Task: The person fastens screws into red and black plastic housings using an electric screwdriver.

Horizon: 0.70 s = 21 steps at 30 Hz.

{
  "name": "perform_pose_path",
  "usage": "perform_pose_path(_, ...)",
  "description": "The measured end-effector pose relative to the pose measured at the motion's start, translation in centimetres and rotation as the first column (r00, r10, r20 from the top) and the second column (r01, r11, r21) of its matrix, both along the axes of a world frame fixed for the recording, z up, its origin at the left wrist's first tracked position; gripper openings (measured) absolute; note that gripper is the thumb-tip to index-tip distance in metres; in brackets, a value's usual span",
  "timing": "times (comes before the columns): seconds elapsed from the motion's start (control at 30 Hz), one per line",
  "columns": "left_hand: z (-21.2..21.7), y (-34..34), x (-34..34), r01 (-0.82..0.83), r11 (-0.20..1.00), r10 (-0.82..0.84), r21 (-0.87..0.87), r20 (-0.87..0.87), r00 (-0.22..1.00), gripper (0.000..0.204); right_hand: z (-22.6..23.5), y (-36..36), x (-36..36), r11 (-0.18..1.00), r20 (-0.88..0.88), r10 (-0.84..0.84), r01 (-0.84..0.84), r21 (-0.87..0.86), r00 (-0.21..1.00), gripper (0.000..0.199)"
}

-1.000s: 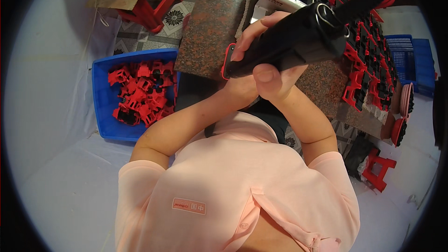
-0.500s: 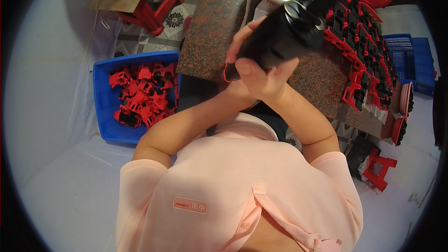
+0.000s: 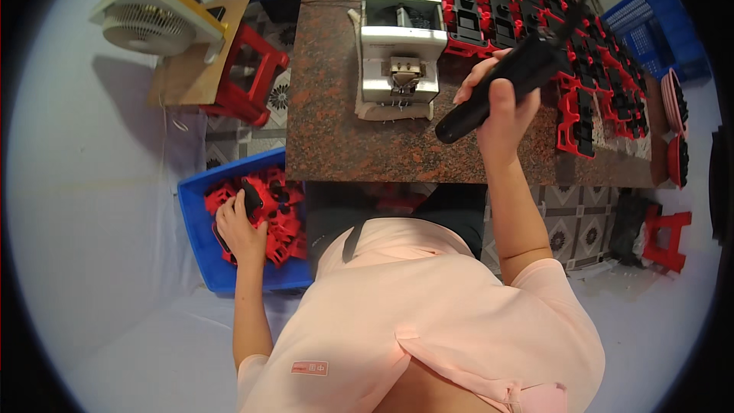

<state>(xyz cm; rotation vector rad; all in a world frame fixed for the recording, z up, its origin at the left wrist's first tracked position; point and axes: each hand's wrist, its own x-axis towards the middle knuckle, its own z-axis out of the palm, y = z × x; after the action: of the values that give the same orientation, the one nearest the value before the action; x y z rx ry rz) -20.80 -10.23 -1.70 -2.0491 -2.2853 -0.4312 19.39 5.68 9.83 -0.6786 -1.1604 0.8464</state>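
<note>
My right hand [image 3: 501,111] gripped a long black tool [image 3: 501,88] above the granite-topped bench [image 3: 344,130], fingers wrapped round it. My left hand [image 3: 241,229] reached down into the blue crate [image 3: 195,233] at my left and closed on a red-and-black part [image 3: 251,197]. A white machine [image 3: 399,46] stood beyond on the bench, red parts [image 3: 535,8] stacked at its right. Pale open floor [image 3: 92,183] lay left of the crate.
</note>
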Motion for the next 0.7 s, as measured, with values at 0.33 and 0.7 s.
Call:
perform_pose_path(0.33, 1.5, 13.6, 15.6, 0.520, 0.793, -0.589, 0.318, 0.182, 0.788, 0.051, -2.2, -3.5, 2.8, 0.981, -0.021, -0.074, 0.069, -0.182, 0.997, 0.041)
perform_pose_path(0.7, -0.7, 21.3, 23.6, 0.607, 0.529, -0.749, 0.593, -0.010, 0.663, 0.035, -3.0, -5.9, 5.6, 0.971, -0.003, -0.085, 0.082, -0.226, 0.996, 0.046)
